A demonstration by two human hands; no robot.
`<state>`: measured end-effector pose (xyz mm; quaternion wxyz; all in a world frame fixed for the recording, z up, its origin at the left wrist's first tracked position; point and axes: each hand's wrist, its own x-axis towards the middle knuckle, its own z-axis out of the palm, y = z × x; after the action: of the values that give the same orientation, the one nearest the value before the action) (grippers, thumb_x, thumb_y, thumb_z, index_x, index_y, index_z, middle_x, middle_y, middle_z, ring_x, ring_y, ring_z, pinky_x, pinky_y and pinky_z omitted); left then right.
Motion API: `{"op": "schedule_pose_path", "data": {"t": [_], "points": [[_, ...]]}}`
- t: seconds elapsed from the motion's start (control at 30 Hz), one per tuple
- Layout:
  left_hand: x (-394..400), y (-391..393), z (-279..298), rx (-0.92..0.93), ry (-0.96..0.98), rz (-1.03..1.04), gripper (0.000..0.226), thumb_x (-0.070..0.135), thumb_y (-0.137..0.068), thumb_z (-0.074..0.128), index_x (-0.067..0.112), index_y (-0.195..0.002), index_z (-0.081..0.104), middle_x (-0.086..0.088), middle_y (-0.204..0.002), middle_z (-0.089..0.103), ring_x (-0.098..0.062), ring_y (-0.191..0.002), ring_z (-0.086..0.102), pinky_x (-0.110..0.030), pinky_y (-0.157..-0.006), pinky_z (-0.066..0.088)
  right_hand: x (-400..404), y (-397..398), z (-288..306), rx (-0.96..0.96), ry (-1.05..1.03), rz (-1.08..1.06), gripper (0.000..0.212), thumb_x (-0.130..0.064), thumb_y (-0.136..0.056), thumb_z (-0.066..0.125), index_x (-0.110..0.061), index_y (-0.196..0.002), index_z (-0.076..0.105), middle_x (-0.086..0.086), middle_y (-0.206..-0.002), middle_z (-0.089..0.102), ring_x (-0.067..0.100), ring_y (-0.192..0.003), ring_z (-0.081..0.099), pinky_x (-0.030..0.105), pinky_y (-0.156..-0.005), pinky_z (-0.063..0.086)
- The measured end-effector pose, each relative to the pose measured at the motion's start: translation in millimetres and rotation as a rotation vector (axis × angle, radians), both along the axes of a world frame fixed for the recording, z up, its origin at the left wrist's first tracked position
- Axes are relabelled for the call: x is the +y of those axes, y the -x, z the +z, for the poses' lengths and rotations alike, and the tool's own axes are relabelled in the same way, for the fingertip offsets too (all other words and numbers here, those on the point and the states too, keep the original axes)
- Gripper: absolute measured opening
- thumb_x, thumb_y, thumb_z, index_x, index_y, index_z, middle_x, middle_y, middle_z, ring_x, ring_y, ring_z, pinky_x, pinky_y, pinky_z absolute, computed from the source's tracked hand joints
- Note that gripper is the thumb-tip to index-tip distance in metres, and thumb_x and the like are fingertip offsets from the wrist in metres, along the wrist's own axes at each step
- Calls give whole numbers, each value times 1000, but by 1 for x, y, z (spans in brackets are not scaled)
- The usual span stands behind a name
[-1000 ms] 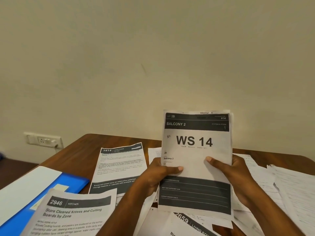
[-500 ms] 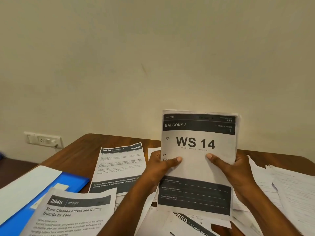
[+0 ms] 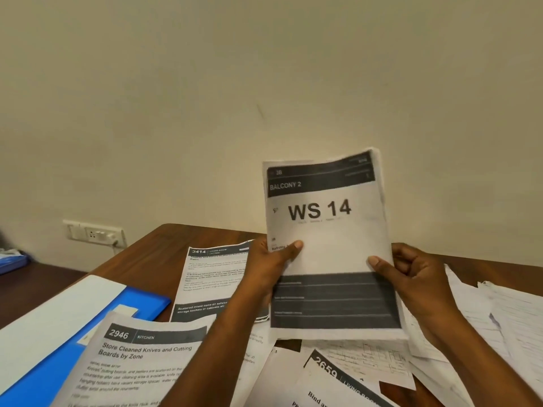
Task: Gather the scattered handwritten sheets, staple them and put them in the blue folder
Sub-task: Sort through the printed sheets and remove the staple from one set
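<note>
Both thumbs clamp the upright stack of sheets point(image 3: 329, 245), left hand point(image 3: 271, 271) and right hand point(image 3: 417, 277) gripping opposite long edges, the blue folder point(image 3: 88, 333) lying nearer the left fingers.

Stack point(image 3: 329, 245) hides both hands' fingers behind it.

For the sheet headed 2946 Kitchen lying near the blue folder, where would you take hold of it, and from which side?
Probably its far left corner, reached from the left with the left hand. The 2946 sheet lies flat, lapping over the blue folder, so that corner looks free to slide fingers under. Its right edge runs under the left forearm, and both hands, the right hand included, hold the WS 14 stack.
</note>
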<state>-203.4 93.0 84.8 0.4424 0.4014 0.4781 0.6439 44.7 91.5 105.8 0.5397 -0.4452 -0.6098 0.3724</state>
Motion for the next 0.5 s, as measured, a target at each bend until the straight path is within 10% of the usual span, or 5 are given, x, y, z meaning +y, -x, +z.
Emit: {"op": "schedule_pose_path", "data": {"t": [0.5], "points": [[-2, 72, -13, 140, 347, -4, 20, 11, -100, 70, 15, -119, 71, -5, -109, 82, -30, -97, 79, -49, -87, 65, -6, 38, -46, 81, 379, 157, 23, -12, -96, 70, -17, -119, 70, 2, -100, 82, 24, -86, 79, 39, -75, 61]]}}
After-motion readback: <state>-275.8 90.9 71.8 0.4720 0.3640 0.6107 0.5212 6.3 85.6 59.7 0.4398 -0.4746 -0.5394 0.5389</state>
